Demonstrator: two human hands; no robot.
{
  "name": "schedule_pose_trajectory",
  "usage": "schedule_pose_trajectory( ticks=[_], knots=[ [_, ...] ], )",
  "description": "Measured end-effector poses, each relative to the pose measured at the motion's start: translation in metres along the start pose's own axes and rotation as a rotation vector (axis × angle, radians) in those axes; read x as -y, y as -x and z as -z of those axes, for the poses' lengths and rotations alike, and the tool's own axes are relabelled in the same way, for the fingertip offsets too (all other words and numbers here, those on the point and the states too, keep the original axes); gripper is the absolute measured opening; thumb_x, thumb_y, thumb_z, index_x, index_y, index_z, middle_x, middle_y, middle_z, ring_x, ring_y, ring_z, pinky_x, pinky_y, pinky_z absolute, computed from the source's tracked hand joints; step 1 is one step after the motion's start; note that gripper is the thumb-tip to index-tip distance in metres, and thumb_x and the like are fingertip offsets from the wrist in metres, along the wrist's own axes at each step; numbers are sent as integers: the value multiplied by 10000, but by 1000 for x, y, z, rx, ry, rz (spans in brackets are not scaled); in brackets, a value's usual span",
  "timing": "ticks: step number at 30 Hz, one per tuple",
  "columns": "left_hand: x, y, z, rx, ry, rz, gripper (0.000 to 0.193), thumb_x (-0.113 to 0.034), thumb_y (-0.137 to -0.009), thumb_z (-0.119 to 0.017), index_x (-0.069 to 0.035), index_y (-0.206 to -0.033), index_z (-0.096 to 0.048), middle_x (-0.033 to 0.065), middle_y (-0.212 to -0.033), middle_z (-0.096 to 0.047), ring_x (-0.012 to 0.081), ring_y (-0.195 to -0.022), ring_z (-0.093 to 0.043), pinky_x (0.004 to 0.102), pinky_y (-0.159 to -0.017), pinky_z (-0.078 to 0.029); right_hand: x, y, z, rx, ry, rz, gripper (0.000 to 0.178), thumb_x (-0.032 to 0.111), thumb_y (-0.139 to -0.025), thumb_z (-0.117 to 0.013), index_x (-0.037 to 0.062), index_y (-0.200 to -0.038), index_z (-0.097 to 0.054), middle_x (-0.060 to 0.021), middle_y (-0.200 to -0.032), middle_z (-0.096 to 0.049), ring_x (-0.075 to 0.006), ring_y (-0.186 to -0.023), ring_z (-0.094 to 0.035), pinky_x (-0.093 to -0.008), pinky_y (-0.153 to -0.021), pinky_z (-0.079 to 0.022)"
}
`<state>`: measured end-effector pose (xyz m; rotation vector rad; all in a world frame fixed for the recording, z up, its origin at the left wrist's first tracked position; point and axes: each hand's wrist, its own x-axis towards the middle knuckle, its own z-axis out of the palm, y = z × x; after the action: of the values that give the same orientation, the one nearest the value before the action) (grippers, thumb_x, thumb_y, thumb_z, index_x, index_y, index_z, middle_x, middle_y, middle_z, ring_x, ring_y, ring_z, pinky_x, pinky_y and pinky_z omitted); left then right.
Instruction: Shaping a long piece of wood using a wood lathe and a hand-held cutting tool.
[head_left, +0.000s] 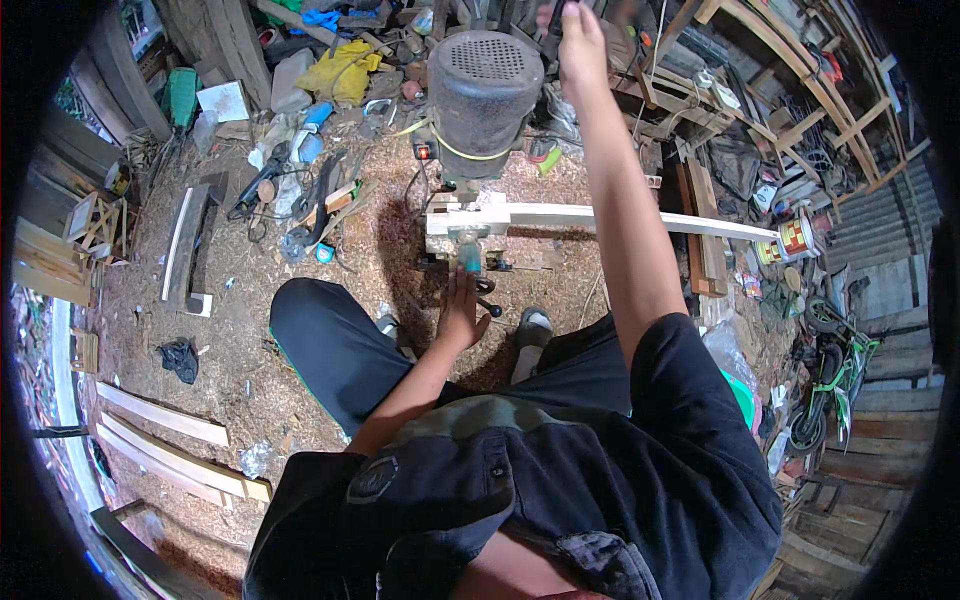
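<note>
An upright machine with a dark round motor housing stands in front of me, a perforated cap on top. A long pale wooden beam lies across its table and runs out to the right. My right hand is raised beside the housing, closed around a dark handle partly cut off by the upper edge. My left hand lies low at the machine's front, fingers stretched forward against a teal part, thumb apart. A small handwheel with a black knob sits right by that thumb. The cutting tool is hidden under the housing.
The beam's far end reaches a printed round tin. Several pale boards lie on the shavings-covered floor at left, near a dark-and-white timber piece. Scattered tools and a yellow sack are behind. A green motorbike stands at right.
</note>
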<state>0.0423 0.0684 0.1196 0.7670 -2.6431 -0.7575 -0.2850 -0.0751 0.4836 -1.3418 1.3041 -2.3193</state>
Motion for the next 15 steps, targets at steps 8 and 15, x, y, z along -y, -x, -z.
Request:
schedule_pose_trajectory(
  ticks=[8,15],
  knots=[
    [0,5,30,146,-18,163,849,-186,-875,-623,-5,-1575,-179,190,-1662,-104,363,-1540,-99,557,-1213,-161,-101,264,60,-340,520,-598,310,239,-1017,-535,-33,-1135,-623,-180,-1064,-675,-269,-951,-638,-384,-883,-480],
    [-18,-14,32,175,-28,87,861,-89,-844,-616,-10,-1578,-173,184,-1663,-104,360,-1540,-101,542,-1220,-151,-176,525,150,433,938,-1319,504,355,-938,-580,-61,-1223,-572,-269,-1063,-693,-424,-982,-680,-470,-849,-536]
  ],
)
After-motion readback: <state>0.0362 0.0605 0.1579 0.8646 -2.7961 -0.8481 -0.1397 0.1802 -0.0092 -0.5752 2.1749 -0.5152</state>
